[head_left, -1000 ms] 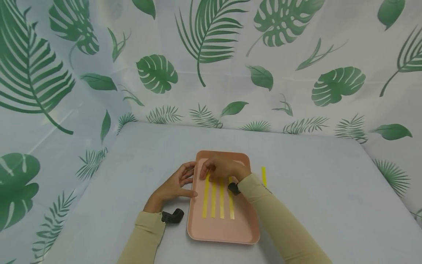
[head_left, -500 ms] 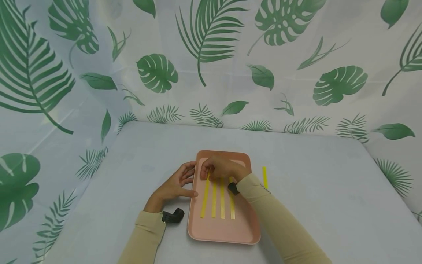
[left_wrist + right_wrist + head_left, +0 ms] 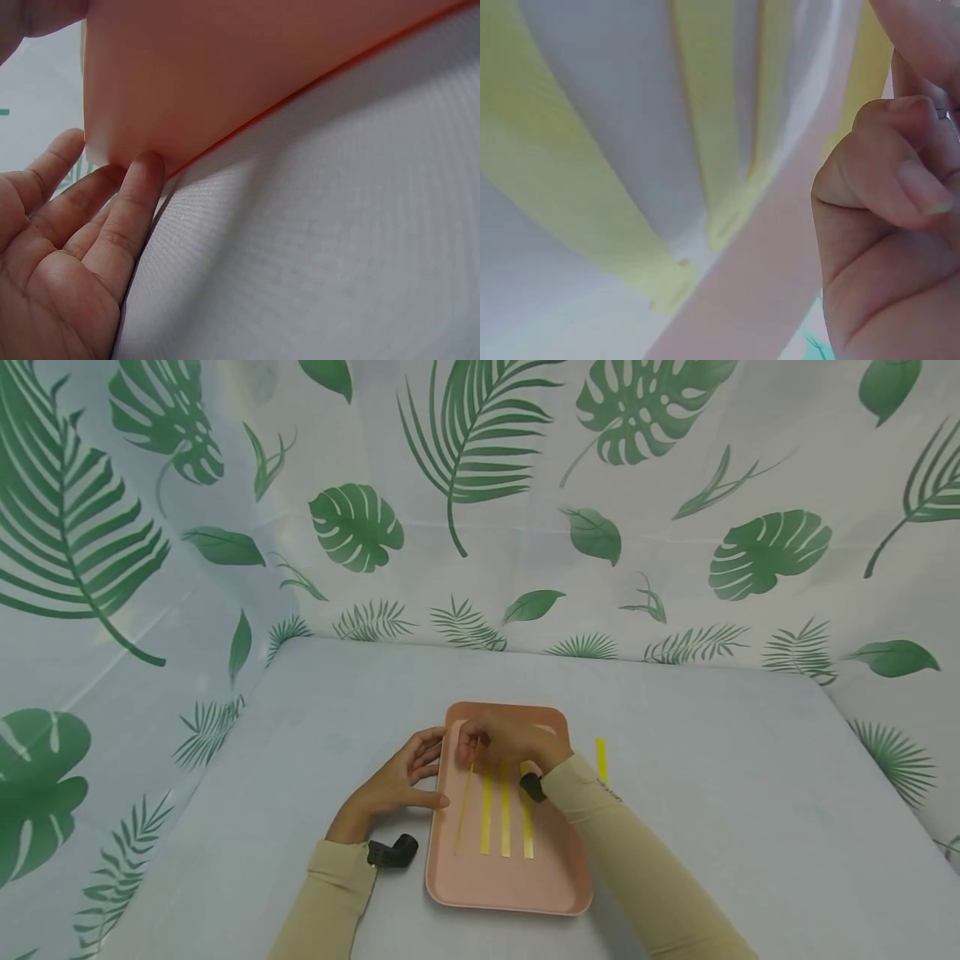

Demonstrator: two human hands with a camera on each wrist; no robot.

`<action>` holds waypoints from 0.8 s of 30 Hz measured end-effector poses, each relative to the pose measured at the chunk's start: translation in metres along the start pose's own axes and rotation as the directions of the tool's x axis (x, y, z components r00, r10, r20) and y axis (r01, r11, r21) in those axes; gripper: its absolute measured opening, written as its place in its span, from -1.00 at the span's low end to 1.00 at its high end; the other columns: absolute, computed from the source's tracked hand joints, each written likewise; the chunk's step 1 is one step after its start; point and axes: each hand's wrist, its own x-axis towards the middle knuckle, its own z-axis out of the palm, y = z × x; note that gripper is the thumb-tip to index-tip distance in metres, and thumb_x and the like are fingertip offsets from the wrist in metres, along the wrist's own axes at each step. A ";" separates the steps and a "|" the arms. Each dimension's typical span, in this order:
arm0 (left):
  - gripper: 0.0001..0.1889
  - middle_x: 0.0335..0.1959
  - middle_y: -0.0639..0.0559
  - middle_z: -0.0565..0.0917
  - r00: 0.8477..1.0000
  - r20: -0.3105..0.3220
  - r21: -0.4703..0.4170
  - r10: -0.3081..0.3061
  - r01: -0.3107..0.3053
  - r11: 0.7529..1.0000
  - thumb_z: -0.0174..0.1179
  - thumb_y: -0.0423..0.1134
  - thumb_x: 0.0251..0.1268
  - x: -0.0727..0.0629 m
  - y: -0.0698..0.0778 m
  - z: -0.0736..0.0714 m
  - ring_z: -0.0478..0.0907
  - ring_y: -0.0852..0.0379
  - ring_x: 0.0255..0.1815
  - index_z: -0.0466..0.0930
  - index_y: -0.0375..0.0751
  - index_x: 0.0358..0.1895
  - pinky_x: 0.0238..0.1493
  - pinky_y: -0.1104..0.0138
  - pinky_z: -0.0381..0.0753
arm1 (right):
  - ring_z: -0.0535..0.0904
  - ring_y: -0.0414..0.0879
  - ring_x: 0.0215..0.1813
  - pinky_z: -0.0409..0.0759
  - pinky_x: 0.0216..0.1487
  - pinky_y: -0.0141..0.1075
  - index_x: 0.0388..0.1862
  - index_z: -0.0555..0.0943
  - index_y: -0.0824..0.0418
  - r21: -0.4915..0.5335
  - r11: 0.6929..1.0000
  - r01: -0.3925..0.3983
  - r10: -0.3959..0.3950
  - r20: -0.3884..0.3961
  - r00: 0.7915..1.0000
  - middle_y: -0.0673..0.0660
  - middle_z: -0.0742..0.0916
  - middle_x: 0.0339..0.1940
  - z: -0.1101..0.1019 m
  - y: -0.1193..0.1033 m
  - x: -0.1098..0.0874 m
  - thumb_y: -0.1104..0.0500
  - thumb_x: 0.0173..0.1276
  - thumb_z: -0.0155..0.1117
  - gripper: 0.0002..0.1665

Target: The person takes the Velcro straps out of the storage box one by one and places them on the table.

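Note:
A shallow pink tray [image 3: 510, 889] lies on the table. My left hand [image 3: 393, 781] rests along its left side, the thumb tip over the rim and the extended fingertips against the outer wall, as the left wrist view shows. My right hand [image 3: 506, 739] is over the upper part of the tray, fingers curled, pinching the upper end of the leftmost yellow strip [image 3: 462, 818]. That strip stands on edge, showing as a thin slanted line. To its right lie three flat yellow strips [image 3: 505, 827] side by side, their upper ends hidden by the right hand.
Another yellow strip [image 3: 602, 758] lies on the table right of the tray, partly covered by the right sleeve [image 3: 622, 843]. A leaf-patterned cloth [image 3: 480, 568] closes off the back and sides. Each wrist wears a small black camera [image 3: 393, 852].
The leftmost strip has turned from lying flat to edge-on, its lower end shifting slightly left, within my right hand's pinch. The left hand and tray stay in place.

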 end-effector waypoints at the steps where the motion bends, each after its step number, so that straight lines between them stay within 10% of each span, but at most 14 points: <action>1: 0.21 0.72 -0.49 0.01 1.000 -0.002 0.001 -0.001 0.001 1.000 0.68 -0.27 0.17 0.000 0.000 0.000 0.03 -0.45 0.71 -0.07 -0.51 0.68 0.48 0.41 0.48 | 0.52 -0.25 -0.29 0.52 -0.17 -0.38 -0.26 0.70 0.36 0.003 1.000 0.003 -0.003 -0.003 1.000 0.07 0.74 -0.33 -0.001 -0.001 -0.001 0.61 0.35 0.26 -0.79; 24: 0.16 0.70 -0.49 0.08 1.000 0.001 0.020 -0.007 0.007 1.000 0.64 -0.30 0.21 0.001 0.001 0.001 0.09 -0.45 0.70 -0.05 -0.49 0.68 0.51 0.32 0.50 | 0.45 -0.17 -0.29 0.48 -0.18 -0.35 -0.09 0.70 0.33 -0.057 0.996 0.075 -0.083 -0.151 0.985 0.20 0.71 -0.21 -0.012 -0.017 -0.018 0.51 0.47 0.29 -0.84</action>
